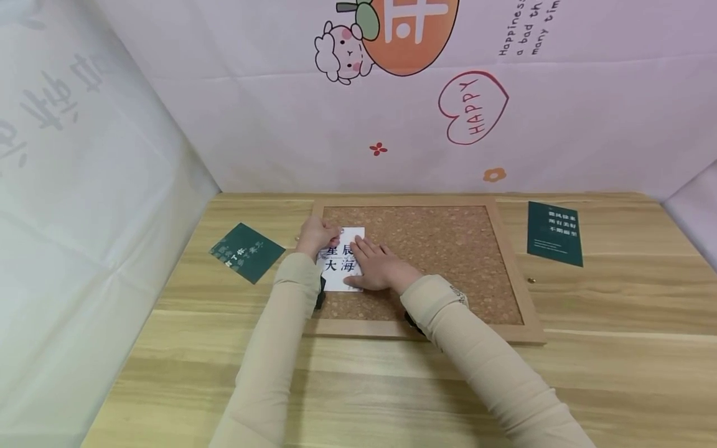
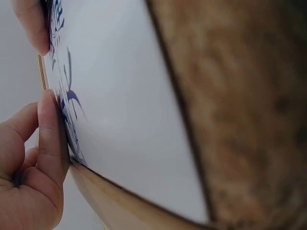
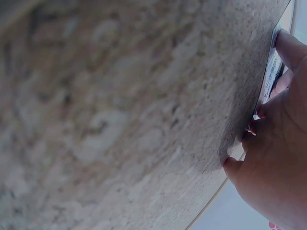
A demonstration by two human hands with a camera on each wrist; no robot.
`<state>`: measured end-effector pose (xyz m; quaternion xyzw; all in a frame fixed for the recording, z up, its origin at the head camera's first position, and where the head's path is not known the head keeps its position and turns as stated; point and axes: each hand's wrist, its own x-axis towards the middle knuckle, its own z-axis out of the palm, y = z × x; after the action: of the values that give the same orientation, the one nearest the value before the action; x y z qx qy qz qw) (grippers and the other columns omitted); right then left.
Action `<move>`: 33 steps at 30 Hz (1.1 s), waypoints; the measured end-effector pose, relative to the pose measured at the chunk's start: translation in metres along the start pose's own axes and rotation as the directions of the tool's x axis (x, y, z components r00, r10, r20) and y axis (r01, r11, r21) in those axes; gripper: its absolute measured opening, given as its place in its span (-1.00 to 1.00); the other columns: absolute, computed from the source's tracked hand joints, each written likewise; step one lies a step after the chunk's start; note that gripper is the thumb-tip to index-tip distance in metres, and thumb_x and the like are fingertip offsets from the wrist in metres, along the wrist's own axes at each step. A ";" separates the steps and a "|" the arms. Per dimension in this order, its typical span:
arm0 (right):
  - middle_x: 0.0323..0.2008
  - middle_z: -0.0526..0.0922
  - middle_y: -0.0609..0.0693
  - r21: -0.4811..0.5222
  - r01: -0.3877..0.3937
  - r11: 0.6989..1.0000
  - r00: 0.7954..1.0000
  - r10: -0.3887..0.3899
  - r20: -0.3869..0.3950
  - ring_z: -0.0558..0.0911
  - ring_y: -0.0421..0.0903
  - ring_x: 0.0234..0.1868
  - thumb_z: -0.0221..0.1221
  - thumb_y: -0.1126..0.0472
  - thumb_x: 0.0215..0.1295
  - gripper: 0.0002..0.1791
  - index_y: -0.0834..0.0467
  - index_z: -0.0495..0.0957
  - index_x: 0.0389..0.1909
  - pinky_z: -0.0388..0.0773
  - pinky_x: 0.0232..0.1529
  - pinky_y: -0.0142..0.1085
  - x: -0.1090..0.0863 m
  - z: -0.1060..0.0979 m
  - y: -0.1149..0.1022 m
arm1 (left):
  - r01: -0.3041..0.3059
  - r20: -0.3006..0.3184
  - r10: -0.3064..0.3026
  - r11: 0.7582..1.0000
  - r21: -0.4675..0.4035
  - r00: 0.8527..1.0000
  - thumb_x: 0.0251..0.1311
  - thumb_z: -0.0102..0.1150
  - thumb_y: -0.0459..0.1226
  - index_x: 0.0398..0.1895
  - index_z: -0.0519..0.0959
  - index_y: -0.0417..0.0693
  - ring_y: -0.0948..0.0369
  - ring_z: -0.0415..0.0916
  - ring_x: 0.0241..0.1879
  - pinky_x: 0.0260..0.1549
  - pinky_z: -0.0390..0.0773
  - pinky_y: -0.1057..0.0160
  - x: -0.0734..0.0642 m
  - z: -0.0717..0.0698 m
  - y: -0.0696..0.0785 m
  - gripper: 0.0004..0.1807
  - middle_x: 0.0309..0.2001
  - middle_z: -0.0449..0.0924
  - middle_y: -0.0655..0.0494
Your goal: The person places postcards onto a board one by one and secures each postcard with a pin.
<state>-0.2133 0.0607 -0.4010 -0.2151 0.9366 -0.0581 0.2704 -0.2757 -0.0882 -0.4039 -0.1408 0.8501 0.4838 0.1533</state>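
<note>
A white card with dark Chinese characters lies upright on the left part of a framed cork board. My left hand is at the card's upper left, fingers curled and thumb against the card. At its fingertips a small shiny thumbtack shows near the card's top edge; the fingers hide most of that spot. My right hand rests on the card's right side, fingers spread, holding it against the cork. In the left wrist view the white card lies flat along the cork.
A dark green card lies askew on the table left of the board. Another green card lies to the right, with a small brass tack below it. The board's wooden frame forms a raised edge.
</note>
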 end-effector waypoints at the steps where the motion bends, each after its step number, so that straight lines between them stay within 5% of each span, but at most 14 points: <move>1: 0.54 -0.40 0.00 -0.001 0.001 1.000 1.000 -0.001 0.000 -0.33 -0.04 0.56 -0.18 -0.34 0.38 -0.05 0.08 -0.36 0.52 -0.26 0.55 -0.03 0.000 0.000 0.000 | -0.007 0.002 0.007 1.000 0.003 1.000 0.30 0.12 -0.29 -0.25 0.62 -0.27 0.39 0.45 -0.69 -0.24 0.60 0.33 -0.001 0.000 0.000 -0.81 -0.68 0.52 0.18; 5: 0.54 -0.41 0.00 -0.003 0.008 1.000 1.000 -0.008 0.002 -0.33 -0.04 0.56 -0.18 -0.34 0.38 -0.05 0.09 -0.36 0.52 -0.26 0.54 -0.03 -0.001 -0.002 -0.001 | -0.023 0.008 0.022 0.999 0.039 1.000 0.31 0.12 -0.26 -0.19 0.62 -0.29 0.43 0.41 -0.71 0.11 0.47 0.22 -0.007 -0.002 0.002 -0.77 -0.73 0.46 0.26; 7: 0.54 -0.40 0.01 -0.007 0.011 1.000 1.000 -0.011 0.001 -0.33 -0.04 0.56 -0.18 -0.34 0.38 -0.05 0.09 -0.36 0.52 -0.26 0.55 -0.03 -0.001 -0.002 -0.001 | -0.027 0.011 0.027 0.998 0.060 1.000 0.32 0.11 -0.25 -0.17 0.61 -0.30 0.44 0.40 -0.71 0.05 0.47 0.28 -0.008 -0.003 0.003 -0.75 -0.74 0.44 0.27; 11: 0.55 -0.39 0.02 -0.006 0.012 1.000 1.000 -0.012 -0.007 -0.32 -0.03 0.56 -0.17 -0.33 0.39 -0.05 0.10 -0.35 0.52 -0.25 0.54 -0.03 -0.002 -0.003 -0.001 | -0.019 0.018 0.018 0.998 0.060 1.000 0.32 0.11 -0.27 -0.19 0.59 -0.33 0.43 0.41 -0.73 -0.47 0.53 0.46 -0.001 -0.001 0.003 -0.77 -0.75 0.44 0.24; 14: 0.55 -0.39 0.02 -0.007 0.011 1.000 1.000 -0.011 -0.009 -0.32 -0.03 0.56 -0.17 -0.32 0.39 -0.06 0.10 -0.35 0.52 -0.25 0.54 -0.02 -0.003 -0.003 -0.001 | 0.001 0.019 -0.002 0.999 0.051 1.000 0.31 0.11 -0.29 -0.17 0.60 -0.34 0.42 0.41 -0.75 -0.68 0.44 0.53 0.005 0.001 0.003 -0.77 -0.75 0.45 0.21; 22: 0.55 -0.39 0.03 -0.004 0.014 1.000 1.000 -0.014 -0.010 -0.32 -0.01 0.56 -0.17 -0.32 0.39 -0.05 0.12 -0.35 0.52 -0.26 0.54 -0.01 -0.003 -0.003 0.000 | -0.003 0.014 0.002 0.998 0.070 1.000 0.32 0.10 -0.28 -0.21 0.58 -0.29 0.42 0.40 -0.74 -0.65 0.41 0.52 0.003 0.002 0.004 -0.80 -0.74 0.44 0.22; 28: 0.55 -0.39 0.03 -0.001 0.017 1.000 1.000 -0.017 -0.014 -0.32 -0.02 0.56 -0.18 -0.32 0.39 -0.06 0.11 -0.35 0.52 -0.26 0.54 -0.01 -0.002 -0.001 0.001 | -0.002 0.004 0.002 1.000 0.018 1.000 0.31 0.09 -0.34 0.00 0.52 -0.31 0.39 0.39 -0.74 -0.67 0.43 0.51 0.003 0.005 0.004 -0.74 -0.70 0.44 0.19; 33: 0.55 -0.39 0.02 -0.002 0.018 1.000 1.000 -0.018 -0.012 -0.33 -0.02 0.56 -0.18 -0.32 0.39 -0.06 0.11 -0.35 0.52 -0.26 0.54 -0.02 -0.002 -0.001 0.000 | 0.009 -0.001 -0.009 1.000 -0.006 1.000 0.31 0.07 -0.38 -0.01 0.53 -0.35 0.37 0.38 -0.76 -0.69 0.44 0.51 0.002 0.008 0.006 -0.75 -0.68 0.43 0.14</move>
<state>-0.2124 0.0615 -0.3993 -0.2233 0.9363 -0.0607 0.2641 -0.2787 -0.0790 -0.4042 -0.1452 0.8480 0.4856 0.1546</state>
